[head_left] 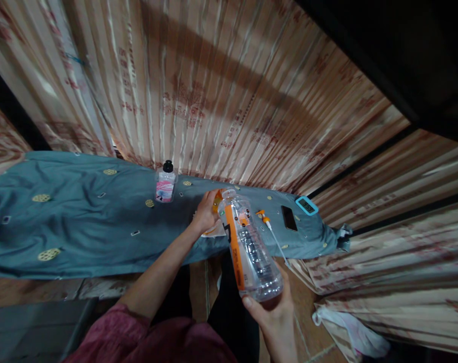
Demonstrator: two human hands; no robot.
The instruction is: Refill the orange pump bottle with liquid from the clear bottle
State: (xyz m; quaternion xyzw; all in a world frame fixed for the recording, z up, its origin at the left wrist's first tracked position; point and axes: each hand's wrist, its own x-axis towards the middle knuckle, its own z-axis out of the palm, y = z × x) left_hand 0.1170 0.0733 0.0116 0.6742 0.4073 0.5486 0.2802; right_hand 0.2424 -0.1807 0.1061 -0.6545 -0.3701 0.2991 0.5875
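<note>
Above the teal cloth-covered table's (191, 234) edge, a clear plastic orange-labelled bottle (251, 247) tilts, mouth toward eleven o'clock; the right hand (277, 315) grasps its base, likely steadying it, the left hand (206, 214) a small amber object (217, 200) beside its neck.

Illegible small print, bottle label (234, 244).

We look at a dim, brownish scene, its soft light coming from a source we cannot place. A broad shadow slants across the curtain (198, 106) from 11 to 2 o'clock, with a pale sheen at 10. The dark shape (421, 60) at 2 o'clock sinks to black. Glints streak the clear bottle (256, 252) at 5 o'clock. We find small details slightly soft, and wide-angle distortion fans the folds toward the edges.
</note>
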